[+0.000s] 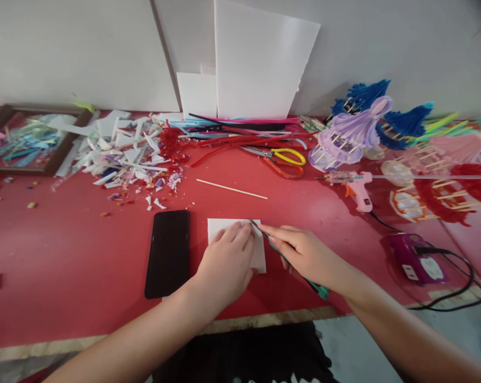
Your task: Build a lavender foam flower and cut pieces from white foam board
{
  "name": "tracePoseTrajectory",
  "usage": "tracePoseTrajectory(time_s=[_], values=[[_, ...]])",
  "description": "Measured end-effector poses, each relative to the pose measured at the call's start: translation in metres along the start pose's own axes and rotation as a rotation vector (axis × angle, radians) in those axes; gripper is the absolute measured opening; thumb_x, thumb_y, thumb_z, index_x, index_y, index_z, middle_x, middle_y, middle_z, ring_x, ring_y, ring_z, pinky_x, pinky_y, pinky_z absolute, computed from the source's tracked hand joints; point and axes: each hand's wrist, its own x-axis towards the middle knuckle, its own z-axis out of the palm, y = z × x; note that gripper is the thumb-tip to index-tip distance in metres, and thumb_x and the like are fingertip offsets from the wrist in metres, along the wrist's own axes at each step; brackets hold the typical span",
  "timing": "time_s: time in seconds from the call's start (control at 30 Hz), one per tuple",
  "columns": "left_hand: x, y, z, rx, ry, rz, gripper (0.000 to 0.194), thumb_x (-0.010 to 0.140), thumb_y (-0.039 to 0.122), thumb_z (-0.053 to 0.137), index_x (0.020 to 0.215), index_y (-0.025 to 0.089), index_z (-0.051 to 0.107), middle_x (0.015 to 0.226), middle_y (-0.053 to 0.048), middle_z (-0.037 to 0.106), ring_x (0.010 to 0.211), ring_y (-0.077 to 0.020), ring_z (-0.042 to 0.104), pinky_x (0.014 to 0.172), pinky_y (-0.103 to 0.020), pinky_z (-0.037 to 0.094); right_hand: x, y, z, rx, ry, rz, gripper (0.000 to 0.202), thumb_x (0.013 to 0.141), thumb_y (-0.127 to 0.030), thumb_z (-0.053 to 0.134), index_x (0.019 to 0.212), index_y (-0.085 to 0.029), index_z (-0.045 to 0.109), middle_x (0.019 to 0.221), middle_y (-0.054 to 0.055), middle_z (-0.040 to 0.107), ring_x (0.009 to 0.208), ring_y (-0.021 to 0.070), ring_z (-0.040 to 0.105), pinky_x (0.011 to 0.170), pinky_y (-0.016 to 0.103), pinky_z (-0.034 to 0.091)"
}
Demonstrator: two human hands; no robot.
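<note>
A small white sheet of foam board or card (259,259) lies on the red table in front of me. My left hand (226,260) rests flat on it, fingers stretched forward and covering much of its surface. My right hand (304,255) is wrapped around a craft knife (319,290) with a green handle end. The dark blade slants up to the sheet's top edge, just right of my left fingertips, and its tip seems to touch the sheet. Beyond both hands lies a thin wooden stick (232,189).
A black phone (167,255) lies left of the sheet. Behind are white scraps (124,146), pipe cleaners (240,133) and yellow-orange scissors (288,157). To the right are a pink glue gun (360,189), a purple socket box (418,258) with a black cable, and fuzzy umbrella-like crafts (354,130).
</note>
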Motion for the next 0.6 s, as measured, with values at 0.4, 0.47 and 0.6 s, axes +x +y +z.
tracePoseTrajectory(time_s=[0.4, 0.47, 0.6], values=[[0.0, 0.0, 0.007, -0.014, -0.006, -0.004, 0.066, 0.08, 0.031, 0.059, 0.137, 0.003, 0.041, 0.145, -0.016, 0.043, 0.134, -0.033, 0.034, 0.109, -0.046, 0.034, 0.003, -0.003, 0.0, -0.059, 0.025, -0.043, 0.039, 0.096, -0.026, 0.041, 0.132, -0.026, 0.054, 0.093, 0.007, 0.067, 0.082, 0.016, 0.065, 0.077, 0.031, 0.051], [0.001, 0.0, 0.009, -0.014, -0.011, -0.003, 0.067, 0.08, 0.031, 0.059, 0.138, 0.002, 0.04, 0.145, -0.017, 0.042, 0.134, -0.0337, 0.034, 0.109, -0.047, 0.034, 0.003, -0.003, 0.0, -0.062, 0.028, -0.05, 0.038, 0.096, -0.026, 0.041, 0.132, -0.027, 0.054, 0.095, 0.007, 0.068, 0.085, 0.0168, 0.066, 0.079, 0.032, 0.051], [0.0, 0.001, 0.01, -0.012, -0.003, -0.008, 0.066, 0.083, 0.032, 0.056, 0.138, 0.001, 0.039, 0.146, -0.017, 0.042, 0.135, -0.0345, 0.033, 0.11, -0.049, 0.033, 0.005, -0.002, 0.001, -0.078, 0.042, -0.058, 0.038, 0.096, -0.026, 0.04, 0.131, -0.027, 0.055, 0.1, 0.007, 0.069, 0.089, 0.0181, 0.066, 0.082, 0.033, 0.052]])
